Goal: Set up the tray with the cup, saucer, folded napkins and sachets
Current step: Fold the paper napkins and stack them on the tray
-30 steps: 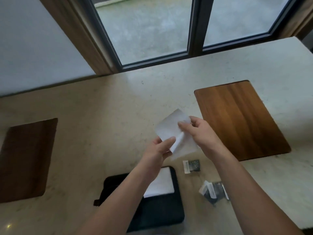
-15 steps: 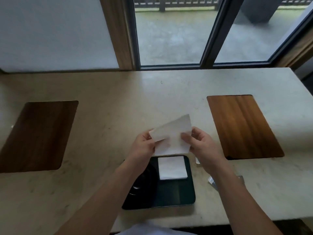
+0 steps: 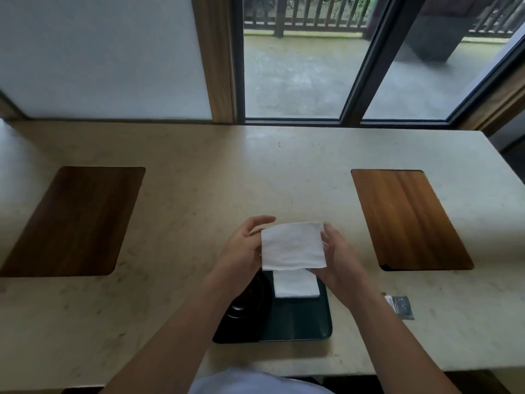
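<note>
A white napkin (image 3: 292, 245), folded into a rectangle, is held up between both hands above the dark tray (image 3: 301, 325). My left hand (image 3: 244, 248) pinches its left edge and my right hand (image 3: 338, 260) holds its right and lower edge. Another folded white napkin (image 3: 295, 285) lies on the tray's far right part. A dark round shape, perhaps the saucer or cup (image 3: 244, 302), sits on the tray's left side, partly hidden by my left forearm. A dark sachet (image 3: 399, 307) lies on the counter right of the tray.
The pale stone counter (image 3: 199, 194) has a wooden inset board at left (image 3: 71, 220) and another at right (image 3: 409, 220). A window with dark frames (image 3: 355, 81) runs behind the counter. The counter's near edge is just below the tray.
The napkin went from slanted and half-unfolded to a flat, neat rectangle held squarely between both hands. The camera view tilted up and back, showing more of the window.
</note>
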